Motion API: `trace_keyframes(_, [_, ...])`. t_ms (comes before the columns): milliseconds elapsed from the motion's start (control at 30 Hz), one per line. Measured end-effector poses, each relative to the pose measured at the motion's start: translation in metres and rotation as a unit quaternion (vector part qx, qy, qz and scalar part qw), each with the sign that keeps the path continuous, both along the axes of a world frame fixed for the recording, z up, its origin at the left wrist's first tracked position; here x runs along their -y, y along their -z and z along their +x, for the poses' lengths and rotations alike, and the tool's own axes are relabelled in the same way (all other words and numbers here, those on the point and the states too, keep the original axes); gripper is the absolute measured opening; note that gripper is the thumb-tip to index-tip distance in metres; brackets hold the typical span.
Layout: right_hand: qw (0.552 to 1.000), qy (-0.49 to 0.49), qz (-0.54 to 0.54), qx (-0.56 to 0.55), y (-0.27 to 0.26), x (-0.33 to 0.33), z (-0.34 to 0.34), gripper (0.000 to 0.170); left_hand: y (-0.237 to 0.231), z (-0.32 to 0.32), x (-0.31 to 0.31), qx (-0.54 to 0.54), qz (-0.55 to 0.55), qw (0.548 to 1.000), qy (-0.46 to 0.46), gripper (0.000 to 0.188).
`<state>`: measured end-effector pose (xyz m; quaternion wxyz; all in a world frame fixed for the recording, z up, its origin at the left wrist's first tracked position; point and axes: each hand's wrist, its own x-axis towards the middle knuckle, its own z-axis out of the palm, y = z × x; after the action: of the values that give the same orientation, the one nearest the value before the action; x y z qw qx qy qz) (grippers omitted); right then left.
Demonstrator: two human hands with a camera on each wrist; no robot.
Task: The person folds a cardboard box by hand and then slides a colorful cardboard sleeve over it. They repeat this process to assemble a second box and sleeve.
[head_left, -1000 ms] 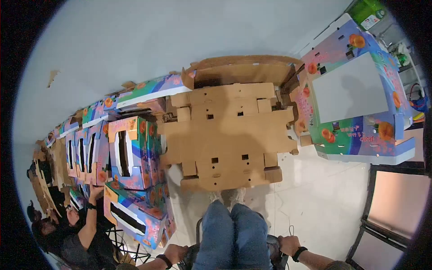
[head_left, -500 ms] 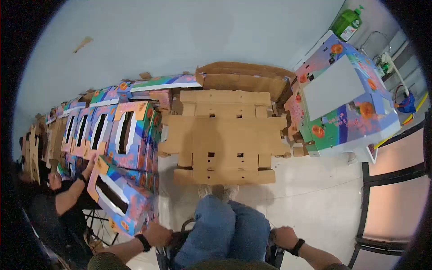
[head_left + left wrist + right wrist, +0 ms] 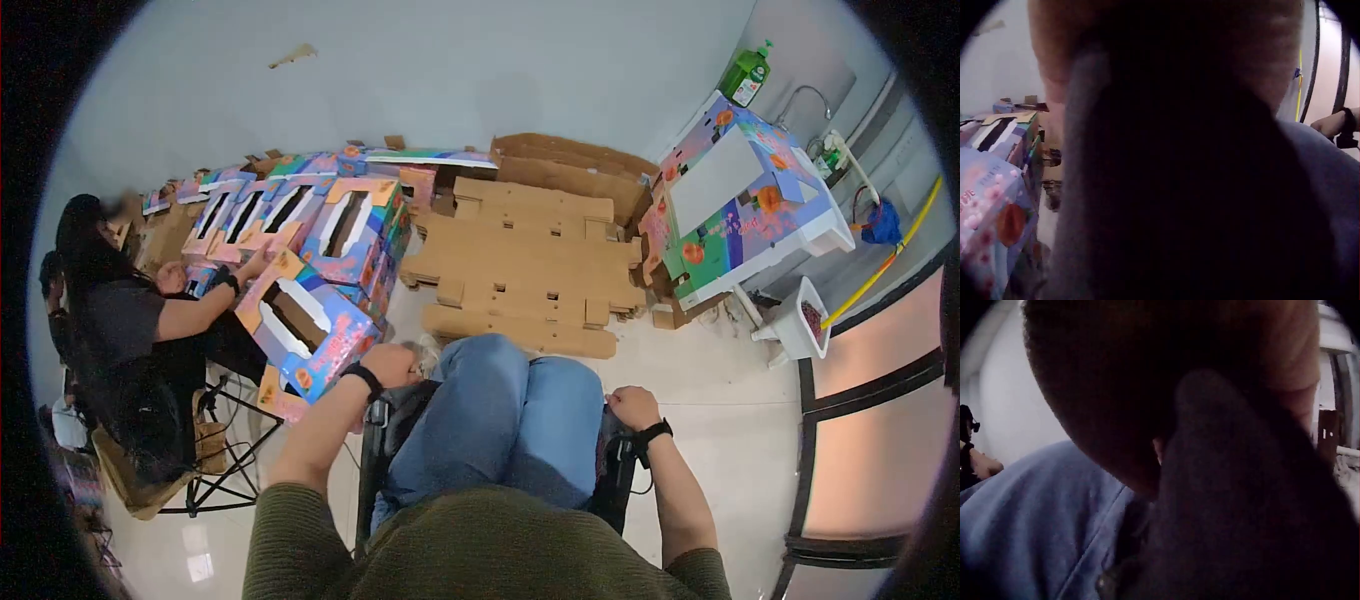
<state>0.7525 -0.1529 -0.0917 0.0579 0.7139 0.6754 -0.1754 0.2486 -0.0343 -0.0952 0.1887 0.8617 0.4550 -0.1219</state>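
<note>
In the head view, my left hand point(image 3: 393, 365) grips the front of the chair's left armrest point(image 3: 403, 412), just left of my knee. My right hand point(image 3: 635, 408) holds the end of the right armrest point(image 3: 613, 450) with curled fingers. Both wrist views are mostly filled by hand and dark armrest, and most fingers are hidden. Closest to the left hand is a printed carton point(image 3: 340, 335) with a dark cut-out, standing tilted. Ahead of my knees lies a flat brown cardboard sheet point(image 3: 520, 260) with slots and tabs.
On the left a seated person point(image 3: 150, 330) reaches to a row of printed cartons point(image 3: 350, 235). A large printed box point(image 3: 720, 200) stands at the right, below a green pump bottle point(image 3: 748, 75). Near it are a white bin point(image 3: 800, 325) and a yellow pole point(image 3: 885, 265).
The head view has shifted back and turned, bringing more of my arms and torso into frame. The cardboard sheet looks farther away. Both hands stay on the armrests.
</note>
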Motion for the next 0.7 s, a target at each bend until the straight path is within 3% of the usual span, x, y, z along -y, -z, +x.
trace_keyframes(33, [1.0,0.009,-0.016,0.007,0.003,-0.002,0.001,0.04,0.002,0.001,0.001,0.009,0.052,0.999,-0.012,0.038])
trace_keyframes(167, [1.0,0.014,-0.016,0.011,0.006,-0.004,0.003,0.041,-0.008,0.007,0.005,0.023,0.058,0.996,-0.065,0.034])
trace_keyframes(267, [0.999,0.028,-0.019,-0.004,0.007,-0.004,0.006,0.04,0.013,-0.003,0.003,0.168,0.08,0.969,-0.164,0.033])
trace_keyframes(300, [1.0,0.009,-0.017,-0.007,0.012,-0.006,0.01,0.04,0.024,-0.016,0.001,0.288,0.005,0.931,-0.223,0.033])
trace_keyframes(367, [1.0,0.014,-0.003,-0.01,0.011,-0.005,0.01,0.041,0.035,-0.044,-0.009,0.51,-0.131,0.792,-0.31,0.035])
trace_keyframes(467, [1.0,0.005,-0.013,-0.006,0.014,-0.006,0.013,0.039,0.005,-0.104,0.008,0.44,-0.105,0.804,-0.386,0.039])
trace_keyframes(533, [1.0,0.013,-0.017,-0.009,0.006,-0.003,0.008,0.039,0.041,-0.154,0.011,0.243,0.035,0.893,-0.377,0.061])
trace_keyframes(567, [1.0,0.024,-0.016,-0.011,0.006,-0.005,0.006,0.039,0.088,-0.177,0.02,0.224,0.204,0.888,-0.346,0.078])
trace_keyframes(600, [1.0,0.019,-0.01,-0.009,0.01,-0.005,0.008,0.039,0.075,-0.18,0.027,0.151,0.111,0.915,-0.357,0.087])
trace_keyframes(667, [1.0,0.021,-0.001,-0.002,0.017,-0.003,0.01,0.039,0.08,-0.17,0.045,0.062,0.127,0.909,-0.393,0.082])
trace_keyframes(700, [1.0,0.019,0.0,0.018,0.018,-0.003,0.009,0.038,0.082,-0.17,0.045,0.049,0.078,0.915,-0.394,0.085])
